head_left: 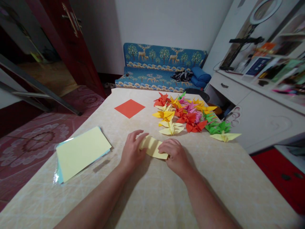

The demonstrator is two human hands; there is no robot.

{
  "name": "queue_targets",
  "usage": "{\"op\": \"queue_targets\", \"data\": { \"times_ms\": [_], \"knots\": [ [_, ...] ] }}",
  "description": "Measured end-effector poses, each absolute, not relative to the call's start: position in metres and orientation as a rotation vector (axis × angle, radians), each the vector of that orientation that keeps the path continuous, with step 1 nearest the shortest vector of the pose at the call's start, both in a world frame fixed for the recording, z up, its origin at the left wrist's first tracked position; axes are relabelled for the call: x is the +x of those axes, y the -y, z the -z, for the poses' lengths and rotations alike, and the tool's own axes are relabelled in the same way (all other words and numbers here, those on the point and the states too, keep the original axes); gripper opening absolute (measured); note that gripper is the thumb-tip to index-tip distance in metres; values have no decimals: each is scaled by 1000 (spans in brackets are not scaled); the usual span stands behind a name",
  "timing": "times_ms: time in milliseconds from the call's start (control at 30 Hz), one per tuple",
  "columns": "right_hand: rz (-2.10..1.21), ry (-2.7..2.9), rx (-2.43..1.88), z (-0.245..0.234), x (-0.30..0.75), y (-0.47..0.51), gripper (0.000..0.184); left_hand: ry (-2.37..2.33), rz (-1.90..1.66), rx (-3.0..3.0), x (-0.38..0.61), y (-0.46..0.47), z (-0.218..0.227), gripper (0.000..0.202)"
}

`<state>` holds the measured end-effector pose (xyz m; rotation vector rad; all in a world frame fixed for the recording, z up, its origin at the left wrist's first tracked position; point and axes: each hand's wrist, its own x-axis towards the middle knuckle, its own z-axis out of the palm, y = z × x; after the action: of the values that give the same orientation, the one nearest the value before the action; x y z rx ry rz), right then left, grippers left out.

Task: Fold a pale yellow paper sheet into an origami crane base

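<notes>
- Pale yellow paper, folded into a short strip [153, 147], is lying flat on the beige patterned tabletop [214, 178], pretty much in the middle near the front edge, right in front of the person.
- Left hand [132, 149] is palm down on the strip's left end, fingers loosely spread and curled over the paper's edge, pressing it rather than gripping it.
- Right hand [175, 154] is on the right end, fingers bent and pinned down along the near edge, so both hands are touching the same piece.
- Just beyond the hands there's a pile of folded paper cranes [188, 116] in red, yellow, pink, orange and green, spread toward the table's right side.
- One light yellow crane [225, 136] sits a bit apart at the right edge of that bunch.
- Flat orange-red paper square [129, 108] lies by itself further back, left of the cranes.
- Stack of pale yellow sheets in a clear sleeve [81, 152] is over on the left, well apart from the hands.
- Blue deer-print sofa [162, 66] is against the far wall.
</notes>
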<state>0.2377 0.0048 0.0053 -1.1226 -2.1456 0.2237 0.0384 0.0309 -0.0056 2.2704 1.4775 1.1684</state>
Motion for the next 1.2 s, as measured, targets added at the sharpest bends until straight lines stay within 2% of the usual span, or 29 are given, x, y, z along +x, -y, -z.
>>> {"op": "queue_targets", "data": {
  "times_ms": [100, 200, 333, 400, 533, 633, 733, 967, 1200],
  "knots": [
    [-334, 2176, -1121, -5, 240, -5, 37, -1217, -1002, 2533, 41, -26, 1, 26],
    [-479, 2161, -1113, -6, 245, -6, 45, -935, -801, 2572, 44, -19, -4, 28],
    [-593, 2087, -1091, -4, 250, -8, 51, -898, -756, 2556, 44, -14, -6, 29],
    [-650, 2054, -1083, -5, 250, -8, 43, -915, -759, 2570, 43, -14, -4, 22],
    [-839, 1933, -1156, -11, 250, -5, 17, -965, -776, 2596, 42, -11, -2, 22],
    [-954, 1871, -1291, -17, 252, -1, 8, -986, -769, 2602, 41, -2, -2, 20],
    [-938, 1878, -1441, -18, 255, -1, 6, -962, -732, 2607, 38, 8, -1, 20],
    [-843, 1874, -1615, -12, 251, -3, 17, -949, -733, 2550, 24, 20, 4, 31],
    [-692, 1829, -1834, -16, 244, -3, 14, -921, -819, 2438, 17, 24, 5, 32]
  ]
}}
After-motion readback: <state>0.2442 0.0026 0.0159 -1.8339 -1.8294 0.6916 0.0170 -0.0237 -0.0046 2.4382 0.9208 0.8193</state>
